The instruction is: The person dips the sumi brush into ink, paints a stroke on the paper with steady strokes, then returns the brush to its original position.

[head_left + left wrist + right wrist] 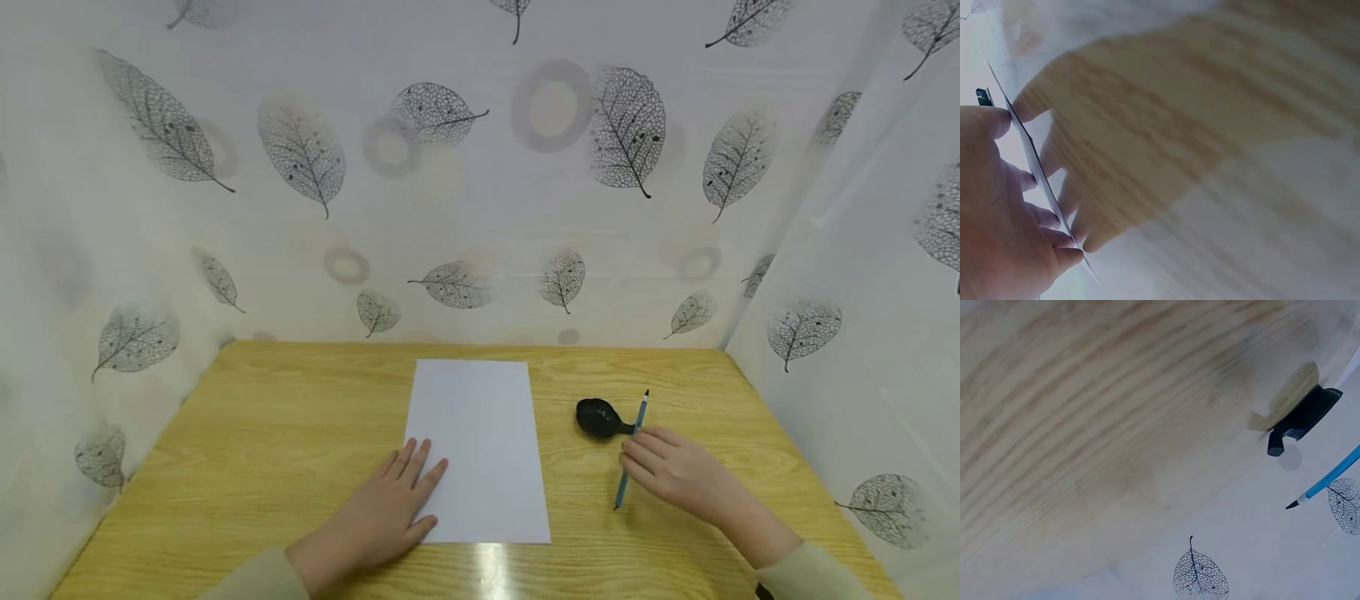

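A blue pencil (642, 408) is pinched in the right hand (675, 468), with a black spoon (597, 418) just beyond its fingers, best left unbumped. On the bench (300, 417), white paper (483, 454) is partly covered by the spread left hand (388, 510), through which light, even pressure should be applied.

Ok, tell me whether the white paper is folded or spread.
Spread: in the head view, the paper shows as one rectangle on the table with no visible fold, the left hand resting on it.
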Demonstrator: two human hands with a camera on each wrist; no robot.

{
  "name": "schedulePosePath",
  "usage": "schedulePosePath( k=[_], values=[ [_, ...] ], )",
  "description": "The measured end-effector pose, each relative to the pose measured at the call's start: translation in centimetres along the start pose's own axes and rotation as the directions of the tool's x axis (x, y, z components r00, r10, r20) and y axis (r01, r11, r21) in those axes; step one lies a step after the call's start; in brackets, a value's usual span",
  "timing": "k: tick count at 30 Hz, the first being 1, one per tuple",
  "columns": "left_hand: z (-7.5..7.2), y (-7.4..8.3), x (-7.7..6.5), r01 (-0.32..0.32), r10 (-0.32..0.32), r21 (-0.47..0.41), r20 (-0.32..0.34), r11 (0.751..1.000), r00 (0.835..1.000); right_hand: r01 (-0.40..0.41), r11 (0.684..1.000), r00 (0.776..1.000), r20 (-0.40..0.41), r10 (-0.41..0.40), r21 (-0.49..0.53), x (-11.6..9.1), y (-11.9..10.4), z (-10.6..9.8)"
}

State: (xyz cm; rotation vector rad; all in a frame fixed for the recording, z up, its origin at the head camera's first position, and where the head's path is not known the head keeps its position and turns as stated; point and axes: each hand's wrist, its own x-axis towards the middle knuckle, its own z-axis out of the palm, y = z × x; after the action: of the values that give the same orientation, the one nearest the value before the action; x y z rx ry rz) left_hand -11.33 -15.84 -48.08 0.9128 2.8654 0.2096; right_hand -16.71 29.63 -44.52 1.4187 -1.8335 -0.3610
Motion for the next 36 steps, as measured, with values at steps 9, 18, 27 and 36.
schedulePosePath(
  k=[9, 18, 27, 36],
  values=[
    [0.0, 0.4, 0.3, -0.025, 0.026, 0.023, -0.016, 0.999, 1.000, -0.052, 0.999, 0.998, 0.017, 0.052, -0.008, 0.7, 0.7, -0.9],
    [0.0, 0.7, 0.8, -0.041, 0.042, 0.039, -0.012, 0.998, 0.999, -0.143, 0.989, 0.986, -0.084, 0.147, 0.044, 1.4, 1.4, -1.2],
    [-0.3, 1.1, 1.0, -0.062, 0.063, 0.042, -0.006, 0.997, 0.998, -0.191, 0.977, 0.964, -0.173, 0.204, 0.089, 2.5, 1.7, -1.2],
    [-0.3, 1.5, 1.2, -0.061, 0.061, 0.044, -0.004, 0.997, 0.998, -0.289, 0.954, 0.921, -0.251, 0.299, 0.076, 3.8, 1.7, -1.9]
  ],
)
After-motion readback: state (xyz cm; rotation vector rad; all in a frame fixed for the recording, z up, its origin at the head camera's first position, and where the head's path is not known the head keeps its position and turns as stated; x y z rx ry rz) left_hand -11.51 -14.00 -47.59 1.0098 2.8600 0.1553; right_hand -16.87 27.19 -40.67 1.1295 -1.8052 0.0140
